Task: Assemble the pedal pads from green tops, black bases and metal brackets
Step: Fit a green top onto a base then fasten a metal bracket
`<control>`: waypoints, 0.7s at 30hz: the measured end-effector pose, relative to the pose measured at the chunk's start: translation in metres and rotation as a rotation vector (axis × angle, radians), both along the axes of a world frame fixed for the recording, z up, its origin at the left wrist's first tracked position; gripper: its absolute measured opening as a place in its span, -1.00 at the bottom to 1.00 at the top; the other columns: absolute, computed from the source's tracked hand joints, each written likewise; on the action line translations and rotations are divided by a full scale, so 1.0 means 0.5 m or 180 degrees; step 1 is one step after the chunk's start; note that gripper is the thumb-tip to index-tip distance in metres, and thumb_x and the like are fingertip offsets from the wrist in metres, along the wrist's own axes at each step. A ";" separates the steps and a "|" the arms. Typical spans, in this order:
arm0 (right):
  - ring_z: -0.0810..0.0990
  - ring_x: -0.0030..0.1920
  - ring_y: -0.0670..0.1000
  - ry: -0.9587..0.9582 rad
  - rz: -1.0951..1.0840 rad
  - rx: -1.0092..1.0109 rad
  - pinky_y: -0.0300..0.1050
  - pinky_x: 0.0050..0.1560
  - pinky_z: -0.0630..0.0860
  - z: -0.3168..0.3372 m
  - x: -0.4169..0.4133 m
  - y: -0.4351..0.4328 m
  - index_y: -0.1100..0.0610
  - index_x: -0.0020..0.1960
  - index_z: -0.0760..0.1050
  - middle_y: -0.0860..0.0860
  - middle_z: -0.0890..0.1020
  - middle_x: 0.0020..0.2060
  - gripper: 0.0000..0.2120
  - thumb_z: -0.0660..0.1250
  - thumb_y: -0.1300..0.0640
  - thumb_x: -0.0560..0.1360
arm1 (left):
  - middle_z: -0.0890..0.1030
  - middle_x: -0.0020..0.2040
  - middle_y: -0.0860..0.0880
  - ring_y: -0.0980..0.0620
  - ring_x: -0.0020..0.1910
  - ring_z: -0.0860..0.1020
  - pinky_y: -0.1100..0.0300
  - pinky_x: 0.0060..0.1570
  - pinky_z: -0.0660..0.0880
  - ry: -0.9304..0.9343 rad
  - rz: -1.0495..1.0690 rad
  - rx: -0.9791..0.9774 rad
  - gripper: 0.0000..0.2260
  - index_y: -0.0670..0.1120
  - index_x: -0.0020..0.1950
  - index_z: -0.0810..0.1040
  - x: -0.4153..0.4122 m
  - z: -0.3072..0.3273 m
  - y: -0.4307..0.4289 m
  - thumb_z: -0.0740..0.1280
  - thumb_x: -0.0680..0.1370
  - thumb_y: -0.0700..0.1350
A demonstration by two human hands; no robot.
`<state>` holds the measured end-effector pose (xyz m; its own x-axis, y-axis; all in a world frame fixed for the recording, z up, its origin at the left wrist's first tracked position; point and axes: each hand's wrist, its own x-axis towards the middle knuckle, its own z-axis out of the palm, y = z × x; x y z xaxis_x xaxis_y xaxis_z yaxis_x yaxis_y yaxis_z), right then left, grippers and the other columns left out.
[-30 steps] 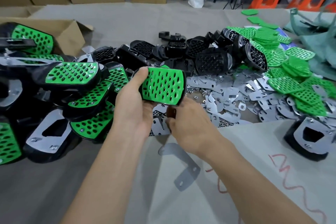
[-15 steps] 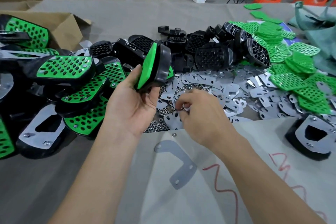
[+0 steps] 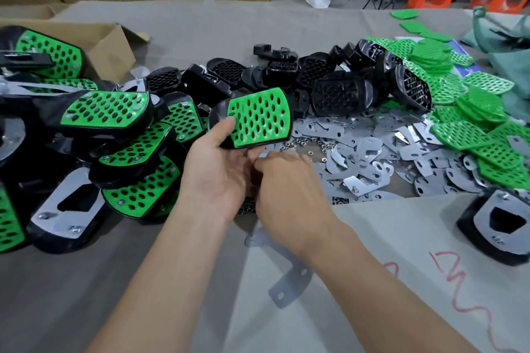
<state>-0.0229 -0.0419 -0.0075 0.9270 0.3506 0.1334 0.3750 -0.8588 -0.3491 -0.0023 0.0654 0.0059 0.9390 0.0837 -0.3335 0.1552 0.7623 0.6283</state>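
My left hand (image 3: 218,169) grips a pedal pad (image 3: 258,120), a perforated green top seated in a black base, with the green face turned toward me. My right hand (image 3: 286,183) sits just under the pad with its fingers curled in against my left palm; what they hold is hidden. Behind lie a heap of bare black bases (image 3: 338,86), a spread of metal brackets (image 3: 361,152) with small nuts, and a pile of green tops (image 3: 470,120) at the right.
Assembled pads (image 3: 106,140) are heaped at the left beside an open cardboard box (image 3: 94,43). One upside-down pad (image 3: 499,223) lies at the right edge. A flat metal bracket (image 3: 289,284) rests under my right forearm. Cartons and orange stools stand beyond the table.
My left hand has turned the pad from edge-on back to green face up. My right hand has drawn in from the nuts to under the pad.
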 end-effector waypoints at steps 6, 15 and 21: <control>0.49 0.16 0.11 -0.0200 0.0166 0.0147 -0.03 0.13 0.25 -0.015 -0.001 -0.013 0.06 0.08 0.50 0.03 0.59 0.08 -0.74 0.32 0.27 0.43 | 0.72 0.07 -0.24 -0.19 0.03 0.72 -0.03 0.06 0.68 -0.0086 0.0202 0.0150 -0.81 -0.26 0.19 0.59 0.017 -0.014 0.006 0.26 0.64 -0.24; 0.49 0.10 0.14 -0.0364 0.0444 -0.0227 0.02 0.06 0.27 -0.012 -0.004 -0.013 0.05 0.08 0.46 0.02 0.56 0.05 -0.68 0.48 0.13 0.38 | 0.74 0.03 -0.14 -0.11 0.01 0.73 0.04 -0.03 0.69 -0.0307 0.0337 0.0644 -0.74 -0.20 0.15 0.59 0.021 -0.022 0.014 0.20 0.60 -0.43; 0.46 -0.14 -0.09 -0.0301 -0.0023 0.1337 -0.13 -0.09 0.39 -0.009 0.007 -0.039 -0.04 -0.10 0.42 -0.15 0.51 -0.22 -0.85 0.31 0.19 0.53 | 0.70 0.05 -0.23 -0.17 -0.02 0.71 0.03 -0.06 0.68 -0.0513 0.0273 0.0827 -0.75 -0.25 0.15 0.58 0.021 -0.024 0.009 0.20 0.58 -0.45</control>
<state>-0.0191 -0.0613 -0.0118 0.9060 0.2413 0.3477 0.4167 -0.6521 -0.6333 0.0082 0.0698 -0.0061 0.9639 0.2279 -0.1381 -0.0201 0.5790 0.8151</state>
